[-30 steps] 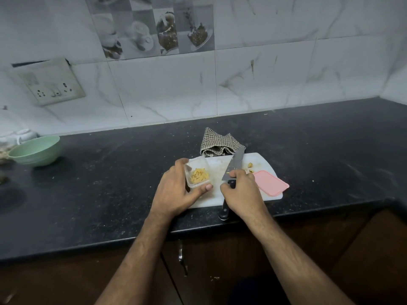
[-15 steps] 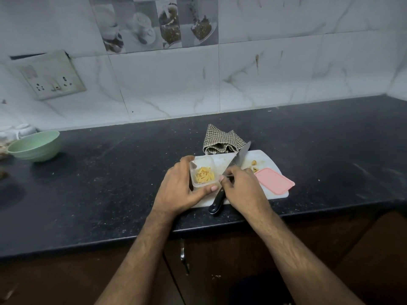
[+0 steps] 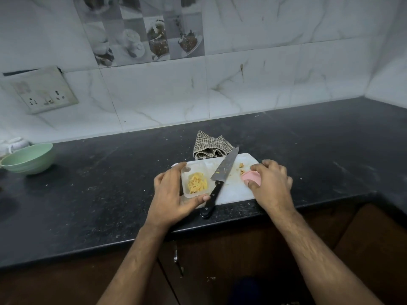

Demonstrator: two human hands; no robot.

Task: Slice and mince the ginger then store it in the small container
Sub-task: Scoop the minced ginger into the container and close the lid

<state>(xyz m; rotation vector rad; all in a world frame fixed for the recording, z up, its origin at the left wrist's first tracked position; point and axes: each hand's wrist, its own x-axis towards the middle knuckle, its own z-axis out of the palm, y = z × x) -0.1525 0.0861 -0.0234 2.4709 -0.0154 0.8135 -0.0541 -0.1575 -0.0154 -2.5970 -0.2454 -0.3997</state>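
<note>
Green bowl (image 3: 27,158) far left — checked cloth (image 3: 210,147) behind board — wall socket (image 3: 41,93).

Both forearms reach forward, the left hand (image 3: 174,190) cupping the small container (image 3: 195,183) between thumb and fingers, the right hand (image 3: 269,183) gripping the pink lid (image 3: 251,178).

One knife (image 3: 222,176), one container (image 3: 195,168), one lid (image 3: 251,177), one bowl (image 3: 28,158), one cloth (image 3: 210,145).

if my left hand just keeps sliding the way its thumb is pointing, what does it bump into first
Probably the knife. The left hand grips the small container, its thumb pointing right along the container's near edge, the tip almost at the black handle. Depth is unclear; it may already touch.
</note>
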